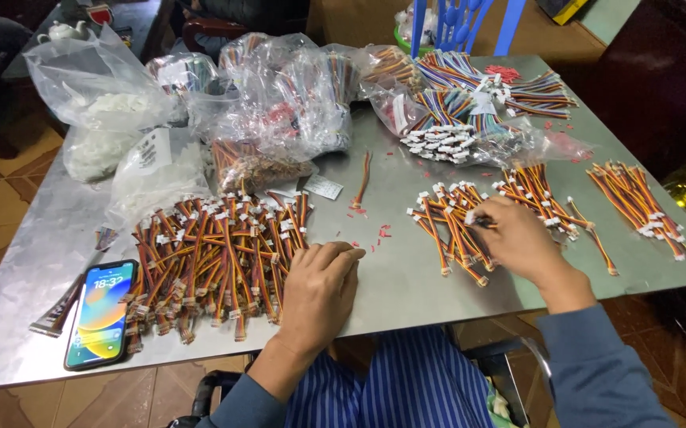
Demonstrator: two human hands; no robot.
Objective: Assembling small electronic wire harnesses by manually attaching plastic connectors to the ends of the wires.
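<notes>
Two hands work at a metal table [390, 293] spread with short wire harnesses. Nearest, the left hand [319, 289] lies flat and loose, grasping nothing, its fingers resting against the right edge of the big pile of finished harnesses [216, 261]; a smartphone [101, 313] sits left of that pile. Right of the pile, the right hand [517, 238] pinches a white connector end in the small loose bunch [454, 226]. This looks like sorting, one harness being picked out; drawing it free would call for a steady pinch, as the wires tangle. Beyond the pile stand clear bags of harnesses [295, 103].
</notes>
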